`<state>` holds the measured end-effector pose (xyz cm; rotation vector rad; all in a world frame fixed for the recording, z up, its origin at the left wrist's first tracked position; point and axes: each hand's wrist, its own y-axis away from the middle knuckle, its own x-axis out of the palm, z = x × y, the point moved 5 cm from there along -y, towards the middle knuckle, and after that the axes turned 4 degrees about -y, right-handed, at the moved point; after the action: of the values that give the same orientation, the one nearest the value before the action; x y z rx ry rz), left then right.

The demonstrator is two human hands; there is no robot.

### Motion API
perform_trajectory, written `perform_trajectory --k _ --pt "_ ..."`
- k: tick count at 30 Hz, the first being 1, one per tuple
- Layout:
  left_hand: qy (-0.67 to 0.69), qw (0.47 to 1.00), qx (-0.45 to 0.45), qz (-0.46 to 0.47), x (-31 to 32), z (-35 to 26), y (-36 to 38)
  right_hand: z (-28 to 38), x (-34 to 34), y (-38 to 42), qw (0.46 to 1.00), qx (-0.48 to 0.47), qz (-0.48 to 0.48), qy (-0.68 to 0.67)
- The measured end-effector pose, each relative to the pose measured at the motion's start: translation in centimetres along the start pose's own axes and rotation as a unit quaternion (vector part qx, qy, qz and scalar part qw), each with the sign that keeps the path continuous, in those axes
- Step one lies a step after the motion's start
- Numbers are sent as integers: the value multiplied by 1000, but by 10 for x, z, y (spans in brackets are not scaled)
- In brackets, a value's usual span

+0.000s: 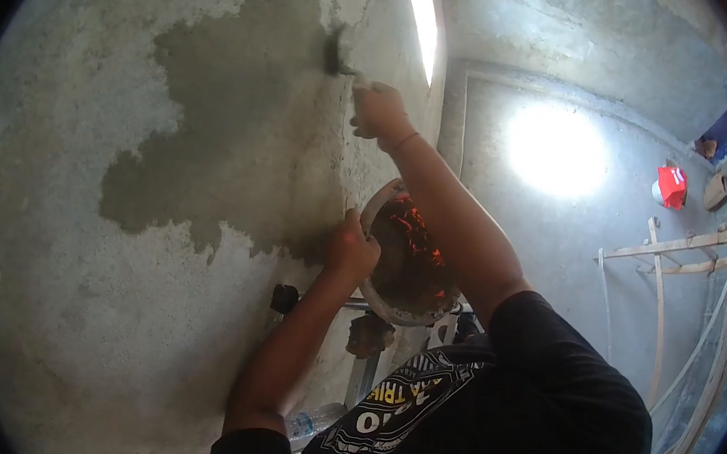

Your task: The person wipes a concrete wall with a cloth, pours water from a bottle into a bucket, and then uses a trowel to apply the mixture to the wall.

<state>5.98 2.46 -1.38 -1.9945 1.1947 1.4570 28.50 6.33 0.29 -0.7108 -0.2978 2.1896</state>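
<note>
My right hand (379,110) is raised to the wall, its fingers wrapped round the handle of a trowel (344,52). The blade is blurred and lies close to or against the wall, at the edge of a dark wet patch (235,110). Lower down, my left hand (351,248) grips the rim of a round bucket (399,314), which tilts so that its inside faces me. Grey-brown material coats the bucket's inside, and orange-red streaks show through. My right forearm covers part of the bucket's right side.
Beneath the bucket are a metal bar (347,302) and a brownish block (369,336). A clear plastic bottle (316,421) lies by my left elbow. To the right stands a wooden frame (667,256). A red item (671,187) hangs on the far wall.
</note>
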Motion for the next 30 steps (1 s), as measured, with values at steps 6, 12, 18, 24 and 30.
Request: perform_trajectory --k 6,12,18,24,30 --pt "-4 1000 15 -25 -1 1 0 61 -47 13 866 202 -62 -454" --pt "-16 999 20 -32 -5 -4 3 2 -12 12 855 294 -87 -418" --pt "-18 998 27 -57 -4 -1 3 46 -36 10 850 229 -64 -469" --pt "-3 1000 1 -30 -4 -1 4 -12 -14 8 847 250 -122 -453" --pt "8 1000 -4 -23 -6 0 1 41 -36 11 842 224 -54 -489"
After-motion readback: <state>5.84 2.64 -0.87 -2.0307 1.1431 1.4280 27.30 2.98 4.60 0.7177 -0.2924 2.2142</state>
